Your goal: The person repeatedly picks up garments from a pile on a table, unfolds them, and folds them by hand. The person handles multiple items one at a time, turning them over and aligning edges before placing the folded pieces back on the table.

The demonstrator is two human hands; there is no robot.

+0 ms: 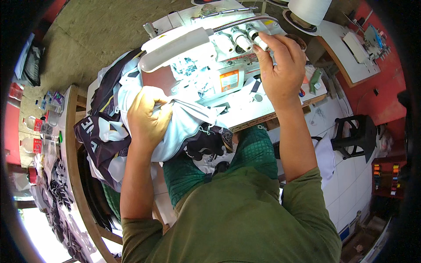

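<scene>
My left hand [148, 116] is closed on a pale blue-white fabric piece [182, 123], which is bunched up and hangs over the front edge of the sewing table [251, 108]. My right hand [284, 70] pinches the rightmost thread tension knob [261, 43] between thumb and fingers. Two more tension knobs [240, 39] stand to its left on the white overlock-type sewing machine [213, 83]. A lit lamp [177, 49] on a flexible metal neck hangs over the machine and washes out its needle area. Dark printed fabric [100, 144] lies heaped left of my left hand.
A large white thread cone [309, 11] stands behind the machine. At right are another sewing table [348, 56], a black plastic stool [353, 136] and a rack of coloured thread spools [394, 179]. Bottles [31, 144] and cloth scraps [59, 187] lie along the left side.
</scene>
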